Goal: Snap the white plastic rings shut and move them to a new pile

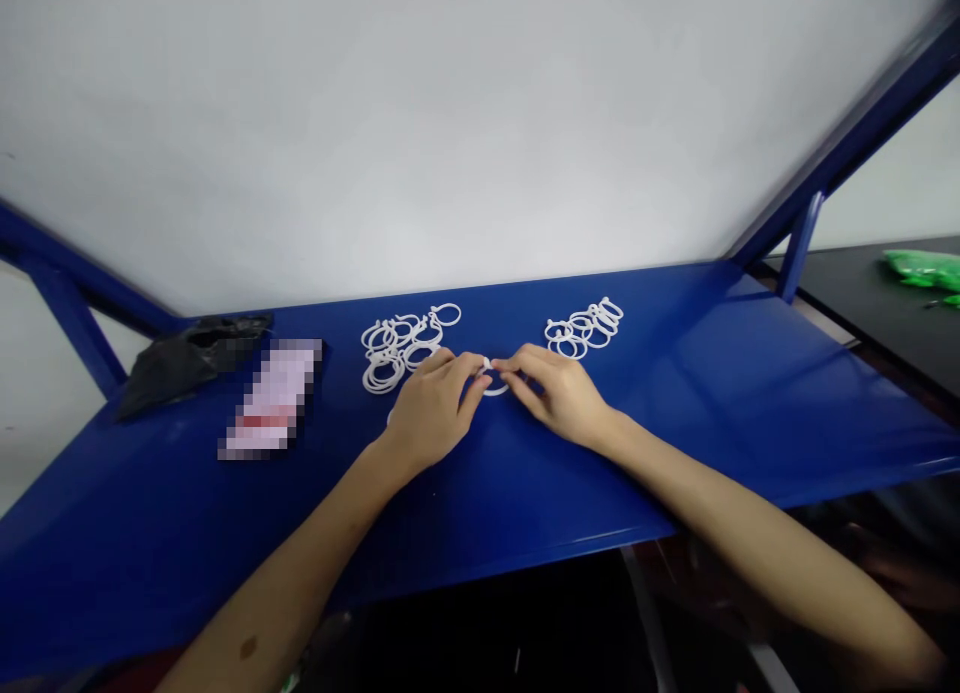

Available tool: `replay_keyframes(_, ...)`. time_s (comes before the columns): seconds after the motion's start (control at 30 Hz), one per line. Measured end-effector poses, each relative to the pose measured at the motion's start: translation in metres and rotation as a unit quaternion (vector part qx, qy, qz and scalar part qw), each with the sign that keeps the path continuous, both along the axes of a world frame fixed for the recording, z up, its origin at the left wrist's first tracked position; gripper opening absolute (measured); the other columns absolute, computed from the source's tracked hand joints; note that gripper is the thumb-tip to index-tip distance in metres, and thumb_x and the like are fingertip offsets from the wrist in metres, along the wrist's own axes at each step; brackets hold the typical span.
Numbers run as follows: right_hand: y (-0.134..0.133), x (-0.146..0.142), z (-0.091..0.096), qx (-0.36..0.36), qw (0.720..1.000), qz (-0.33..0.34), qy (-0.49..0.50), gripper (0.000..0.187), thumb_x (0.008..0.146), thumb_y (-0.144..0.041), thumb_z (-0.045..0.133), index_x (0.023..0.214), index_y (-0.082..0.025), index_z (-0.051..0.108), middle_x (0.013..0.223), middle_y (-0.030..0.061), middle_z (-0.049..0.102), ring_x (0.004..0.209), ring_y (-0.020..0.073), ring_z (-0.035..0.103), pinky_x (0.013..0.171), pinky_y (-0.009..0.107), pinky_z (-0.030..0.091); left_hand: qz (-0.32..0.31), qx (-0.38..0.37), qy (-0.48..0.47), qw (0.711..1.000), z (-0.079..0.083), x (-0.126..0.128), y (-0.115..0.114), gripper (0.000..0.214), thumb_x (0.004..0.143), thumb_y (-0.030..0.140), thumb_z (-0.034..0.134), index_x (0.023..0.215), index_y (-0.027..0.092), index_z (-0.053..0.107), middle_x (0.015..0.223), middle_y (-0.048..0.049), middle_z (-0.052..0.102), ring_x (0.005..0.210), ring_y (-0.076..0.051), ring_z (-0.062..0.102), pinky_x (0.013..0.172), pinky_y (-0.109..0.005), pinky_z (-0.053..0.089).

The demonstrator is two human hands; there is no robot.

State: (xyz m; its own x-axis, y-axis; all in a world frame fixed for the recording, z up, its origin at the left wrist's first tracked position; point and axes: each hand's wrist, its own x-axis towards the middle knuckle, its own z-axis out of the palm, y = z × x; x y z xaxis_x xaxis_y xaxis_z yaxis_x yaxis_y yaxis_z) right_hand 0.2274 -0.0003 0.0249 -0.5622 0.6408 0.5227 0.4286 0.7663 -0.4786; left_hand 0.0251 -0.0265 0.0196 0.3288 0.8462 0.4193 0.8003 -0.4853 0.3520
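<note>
Between my two hands is a white plastic ring [495, 386] with a small tab at its top. My left hand [437, 403] pinches it from the left, thumb and forefinger at the tab. From the right, my right hand [556, 389] pinches the same ring near the tab. Fingertips cover part of the ring. Just beyond my left hand lies a heap of similar white rings [384, 373], partly hidden by it. A second group of white rings [577, 333] lies beyond my right hand. Part of another white piece shows by my left wrist.
The blue shelf [525, 493] backs onto a white wall, with blue slanted bars at both sides. At left lie a crumpled black plastic bag [191, 358] and a blurred-out pinkish item [274, 393]. A green bag [926, 268] rests on a dark table at far right.
</note>
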Motion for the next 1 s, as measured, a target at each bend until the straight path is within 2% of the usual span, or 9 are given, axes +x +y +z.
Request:
replay_keyframes(0.13,0.021,0.016,0.004,0.048,0.988,-0.140,-0.034,0.024,0.099,-0.027,0.047,0.101,-0.023,0.071,0.094,0.0072,0.066,0.080,0.0184,0.062,0.068,0.031,0.052,0.058,0.026,0.110,0.992,-0.003,-0.012,0.008,0.032,0.095,0.038,0.052,0.120,0.020,0.059,0.110,-0.0114,0.067,0.110,-0.030,0.055,0.098,-0.046,0.040)
replay_keyframes(0.23,0.041,0.036,0.001,0.060,0.968,-0.238,-0.059,0.025,0.096,-0.027,0.049,0.096,-0.022,0.073,0.095,0.0083,0.066,0.075,0.0193,0.061,0.064,0.034,0.051,0.086,0.012,0.150,0.985,-0.008,-0.023,0.014,0.030,0.093,0.038,0.054,0.114,0.019,0.062,0.107,-0.0135,0.067,0.109,-0.034,0.054,0.095,-0.049,0.040)
replay_keyframes(0.3,0.053,0.049,-0.004,0.060,0.953,-0.286,-0.079,0.024,0.094,-0.026,0.051,0.097,-0.021,0.074,0.093,0.0092,0.067,0.081,0.0228,0.061,0.064,0.036,0.051,0.083,-0.001,0.168,0.982,-0.011,-0.027,0.016,0.024,0.094,0.035,0.052,0.108,0.020,0.064,0.102,-0.0121,0.068,0.105,-0.032,0.056,0.091,-0.047,0.042)
replay_keyframes(0.43,0.067,0.064,-0.010,0.057,0.934,-0.334,-0.110,0.026,0.091,-0.025,0.054,0.107,-0.020,0.072,0.093,0.0106,0.070,0.091,0.0283,0.057,0.066,0.039,0.052,0.070,0.002,0.174,0.982,-0.013,-0.029,0.017,0.018,0.095,0.029,0.050,0.105,0.022,0.064,0.095,-0.0083,0.069,0.100,-0.028,0.058,0.086,-0.043,0.044)
replay_keyframes(0.57,0.067,0.066,-0.007,0.066,0.924,-0.359,-0.110,0.028,0.091,-0.027,0.055,0.112,-0.017,0.070,0.095,0.0125,0.070,0.095,0.0311,0.054,0.068,0.042,0.053,0.057,-0.007,0.102,0.993,-0.005,-0.026,0.017,0.020,0.097,0.024,0.045,0.106,0.021,0.063,0.099,-0.0081,0.069,0.101,-0.027,0.058,0.091,-0.045,0.044)
replay_keyframes(0.67,0.062,0.060,-0.004,0.076,0.936,-0.333,-0.090,0.029,0.094,-0.029,0.053,0.115,-0.018,0.069,0.099,0.0128,0.068,0.099,0.0310,0.054,0.078,0.046,0.052,0.048,-0.009,0.003,0.999,0.004,-0.021,0.014,0.020,0.097,0.023,0.045,0.108,0.021,0.063,0.101,-0.0065,0.068,0.098,-0.024,0.059,0.093,-0.043,0.046)
replay_keyframes(0.8,0.047,0.043,-0.003,0.052,0.978,-0.188,-0.069,0.030,0.096,-0.034,0.054,0.121,-0.022,0.065,0.107,0.0114,0.067,0.102,0.0282,0.058,0.090,0.049,0.049,0.038,-0.055,-0.133,0.989,0.015,-0.011,0.008,0.021,0.095,0.025,0.048,0.109,0.023,0.064,0.098,-0.0036,0.068,0.087,-0.018,0.062,0.083,-0.035,0.052)
replay_keyframes(0.9,0.029,0.026,-0.003,0.003,0.996,-0.071,-0.056,0.035,0.096,-0.036,0.056,0.128,-0.024,0.059,0.113,0.0101,0.067,0.104,0.0259,0.061,0.092,0.046,0.051,0.028,-0.123,-0.226,0.966,0.018,-0.005,0.004,0.020,0.094,0.029,0.053,0.108,0.024,0.065,0.099,-0.0028,0.070,0.083,-0.016,0.065,0.078,-0.032,0.054)
replay_keyframes(1.0,0.013,0.013,-0.001,-0.048,0.998,-0.006,-0.026,0.038,0.096,-0.038,0.057,0.130,-0.023,0.055,0.116,0.0094,0.068,0.103,0.0227,0.065,0.088,0.041,0.055,0.011,-0.184,-0.318,0.930,0.017,-0.002,0.003,0.020,0.090,0.034,0.059,0.106,0.023,0.065,0.095,-0.0021,0.072,0.077,-0.015,0.066,0.073,-0.030,0.055)
